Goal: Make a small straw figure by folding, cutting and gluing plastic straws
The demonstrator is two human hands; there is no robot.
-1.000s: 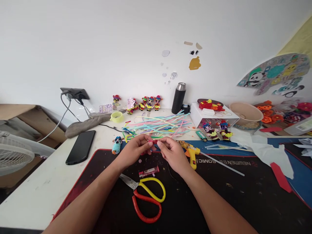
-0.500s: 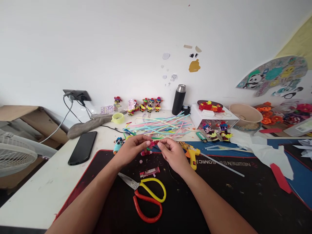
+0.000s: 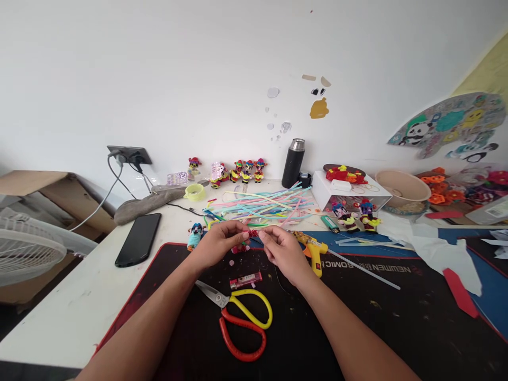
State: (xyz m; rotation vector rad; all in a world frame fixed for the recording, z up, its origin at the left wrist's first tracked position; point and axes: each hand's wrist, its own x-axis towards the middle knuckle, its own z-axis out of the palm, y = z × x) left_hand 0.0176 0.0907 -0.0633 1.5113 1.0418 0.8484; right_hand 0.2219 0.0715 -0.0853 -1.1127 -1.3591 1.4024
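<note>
Left hand [image 3: 220, 243] and right hand [image 3: 281, 253]: thumb and fingers of each pinched on opposite ends of a small red piece [image 3: 253, 233], held over the far part of the black desk mat [image 3: 301, 338]. Fuzzy, maybe chenille; too small to be sure. Grip area tiny: an uneven tug could bend it or slip it loose. Yellow glue gun [image 3: 316, 253] just beside right hand; if hot, a sideways brush could burn. Scissors [image 3: 263, 307] near left forearm; a lowered arm might catch the blades.
</note>
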